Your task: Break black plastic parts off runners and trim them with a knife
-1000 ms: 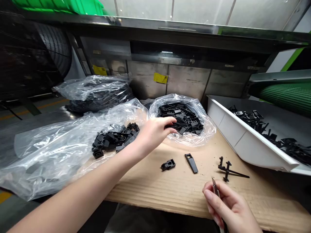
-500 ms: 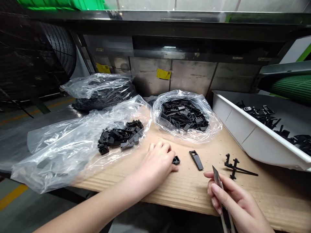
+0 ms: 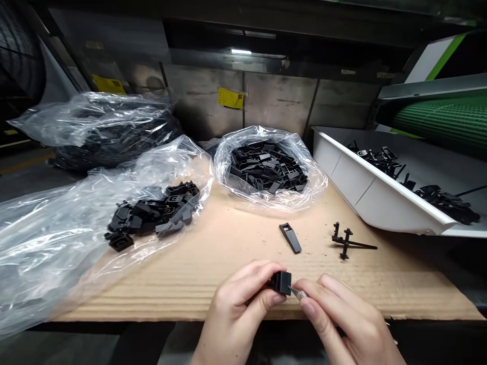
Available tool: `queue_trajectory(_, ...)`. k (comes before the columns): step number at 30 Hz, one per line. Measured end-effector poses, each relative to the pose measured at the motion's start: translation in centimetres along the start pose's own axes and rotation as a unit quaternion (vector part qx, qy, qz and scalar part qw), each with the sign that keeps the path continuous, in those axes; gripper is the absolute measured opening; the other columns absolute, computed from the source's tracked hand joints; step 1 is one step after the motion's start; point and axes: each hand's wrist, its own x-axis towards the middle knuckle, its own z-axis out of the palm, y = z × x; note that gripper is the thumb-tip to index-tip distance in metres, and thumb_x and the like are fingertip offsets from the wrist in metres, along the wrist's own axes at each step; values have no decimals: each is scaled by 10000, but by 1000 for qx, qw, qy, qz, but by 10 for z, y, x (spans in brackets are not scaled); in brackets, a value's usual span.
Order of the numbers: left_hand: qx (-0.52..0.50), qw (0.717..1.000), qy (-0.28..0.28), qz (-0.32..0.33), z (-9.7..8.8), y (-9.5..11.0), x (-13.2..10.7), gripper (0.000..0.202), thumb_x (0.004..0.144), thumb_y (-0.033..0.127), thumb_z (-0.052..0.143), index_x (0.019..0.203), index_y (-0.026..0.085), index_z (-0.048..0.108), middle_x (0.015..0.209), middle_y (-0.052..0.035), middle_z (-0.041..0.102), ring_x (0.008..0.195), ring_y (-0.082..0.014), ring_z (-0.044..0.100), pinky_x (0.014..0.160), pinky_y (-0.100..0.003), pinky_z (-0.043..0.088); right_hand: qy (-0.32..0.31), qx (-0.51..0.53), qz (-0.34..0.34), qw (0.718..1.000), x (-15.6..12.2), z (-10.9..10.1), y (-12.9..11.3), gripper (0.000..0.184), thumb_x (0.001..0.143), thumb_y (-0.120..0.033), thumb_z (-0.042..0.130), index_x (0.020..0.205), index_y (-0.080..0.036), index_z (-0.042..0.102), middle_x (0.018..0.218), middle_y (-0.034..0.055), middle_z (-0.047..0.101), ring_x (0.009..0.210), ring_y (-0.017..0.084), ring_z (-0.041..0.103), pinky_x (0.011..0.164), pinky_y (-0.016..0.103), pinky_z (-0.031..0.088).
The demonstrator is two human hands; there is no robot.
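Between thumb and fingers, my left hand (image 3: 243,306) pinches a small black plastic block (image 3: 283,282) just above the front edge of the cardboard-covered table (image 3: 236,243). My right hand (image 3: 342,317) is closed around a utility knife (image 3: 299,292); most of its handle is hidden in the hand. The blade tip meets the lower right side of the block. Beyond my hands lie a flat, tapered black plastic piece (image 3: 290,238) with a square opening and, farther right, a thin black branched sprue (image 3: 347,243).
An open clear bag (image 3: 317,185) of black parts stands at the back centre. Another clear bag (image 3: 76,218) with black blocks (image 3: 152,215) spreads over the left. A white bin (image 3: 380,187) of black pieces flanks the right. A bulky bag (image 3: 114,126) sits back left.
My left hand has lifted the block off the table and brought it toward me. The knife in my right hand has come to the block's side. The camera view has shifted right and down.
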Motion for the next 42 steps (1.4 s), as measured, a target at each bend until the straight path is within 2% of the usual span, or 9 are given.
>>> queue_trajectory(4,6,1000,-13,-2,-4,-1,3,365,748,26,593,927,334,671,903,89,678,851,-98,613,750,-94,457,-15,-6,-5,1000,1,0,-4,217,885,-213,406,798,-189,604,622,21,539,550,139,532,505,230,417)
queue_trajectory(7,-2,1000,-21,-5,-6,-1,3,328,771,55,585,921,333,672,849,89,681,769,-94,620,696,-101,465,-18,8,-3,1000,2,4,1,221,880,-195,404,781,-180,602,616,25,536,546,140,533,496,232,411)
queue_trajectory(12,-10,998,-52,-20,-8,1,1,239,770,104,615,891,298,684,790,77,691,702,-104,620,658,-122,462,63,-56,16,996,6,-3,21,134,848,-176,486,899,-174,610,747,51,628,656,153,602,586,225,450)
queue_trajectory(15,1,999,-49,-12,-8,2,3,291,765,55,599,901,298,681,800,86,688,721,-89,620,672,-100,449,46,19,65,997,5,-12,20,145,873,-189,450,936,-216,577,698,-10,614,576,99,581,558,169,450)
queue_trajectory(19,20,999,-44,-2,-8,0,5,316,772,34,581,932,292,669,834,87,688,761,-77,622,703,-77,439,-5,111,132,985,2,-9,3,241,912,-231,360,733,-231,523,558,-62,521,469,64,511,490,144,406)
queue_trajectory(25,37,998,-43,16,-7,-2,2,337,781,39,581,966,311,653,884,102,687,828,-65,621,746,-57,426,28,122,100,987,6,12,-7,195,895,-211,383,735,-228,493,588,-59,490,530,70,488,519,158,355)
queue_trajectory(30,31,999,-8,29,-2,-5,0,394,751,-3,586,964,317,668,898,103,699,827,-69,633,743,-59,441,15,118,86,989,6,18,-6,210,894,-190,373,706,-212,465,560,-51,446,491,74,441,492,176,328)
queue_trajectory(35,22,999,35,3,1,-6,1,373,737,8,595,958,296,680,791,95,710,687,-64,650,666,-58,468,-8,173,45,984,-5,22,-13,200,864,-158,404,688,-212,483,568,-48,486,508,73,490,500,173,349)
queue_trajectory(42,44,999,11,19,0,-3,1,340,742,18,600,928,290,686,794,98,704,715,-58,640,677,-42,450,49,148,126,980,3,9,-6,203,886,-224,405,709,-231,506,569,-63,488,468,65,452,468,160,346)
